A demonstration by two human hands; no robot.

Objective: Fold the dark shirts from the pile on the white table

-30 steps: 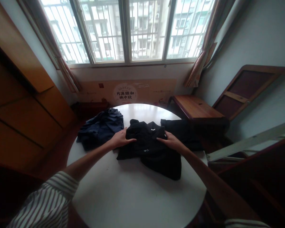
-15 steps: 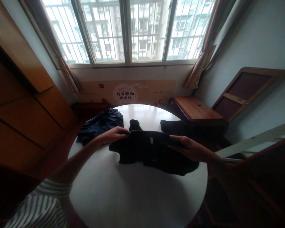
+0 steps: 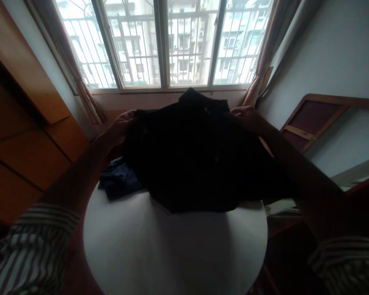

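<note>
A dark black shirt (image 3: 187, 155) is held up and spread out over the white round table (image 3: 172, 254). My left hand (image 3: 124, 121) pinches its upper left edge. On the other side, my right hand (image 3: 246, 116) grips the upper right edge, beside what looks like the collar. The shirt's lower edge hangs down over the tabletop, and a sleeve-like part droops at the right. Detail in the cloth is lost in shadow. Partly behind it, a crumpled dark blue garment (image 3: 118, 180) lies at the table's left edge.
Beyond the table is a barred window (image 3: 162, 45) with tied curtains (image 3: 87, 100). Wooden cabinets (image 3: 15, 155) line the left side. At the right, a wooden frame with dark panels (image 3: 313, 119) leans near the wall.
Both hands have risen, lifting the black shirt from low over the table. It now hangs spread wide, hiding the poster, the far table edge and part of the blue garment.
</note>
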